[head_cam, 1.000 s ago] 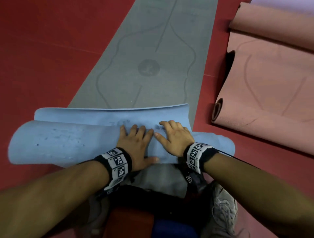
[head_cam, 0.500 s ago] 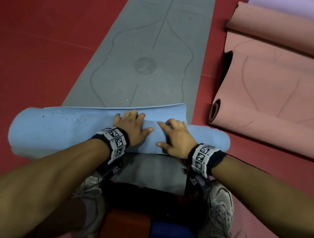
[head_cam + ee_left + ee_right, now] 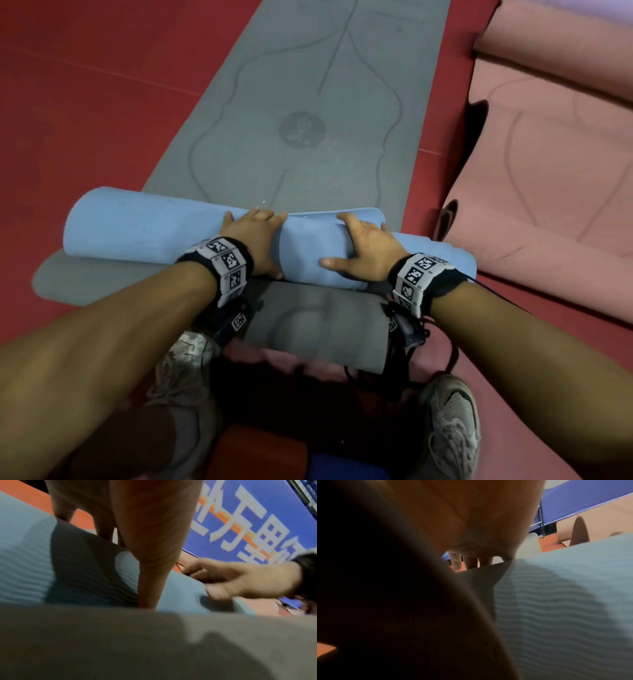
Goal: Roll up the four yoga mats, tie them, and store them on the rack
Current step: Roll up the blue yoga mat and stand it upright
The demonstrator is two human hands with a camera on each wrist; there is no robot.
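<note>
A grey yoga mat [image 3: 308, 85] with a light blue underside lies lengthwise on the red floor. Its near part is turned into a blue roll [image 3: 144, 229] lying across it. My left hand [image 3: 253, 236] wraps over the middle of the roll, fingers on the far side and thumb low on the near side. My right hand [image 3: 363, 246] grips the roll a little to the right, fingers bent over its far edge, thumb spread toward me. The ribbed blue roll [image 3: 25, 568] fills the left wrist view, and the right wrist view shows this roll [image 3: 565, 601] too.
A grey stretch of mat [image 3: 318, 325] lies between the roll and my shoes [image 3: 452, 421]. Pink mats [image 3: 548, 171], partly rolled, lie close on the right, with a lilac mat [image 3: 599, 7] behind them. A blue banner [image 3: 257, 520] stands beyond. Red floor [image 3: 85, 102] spreads to the left.
The blue roll has turned away from me, taking in the loose flap. Both hands went from lying flat on top to wrapping over the roll, and have spread apart.
</note>
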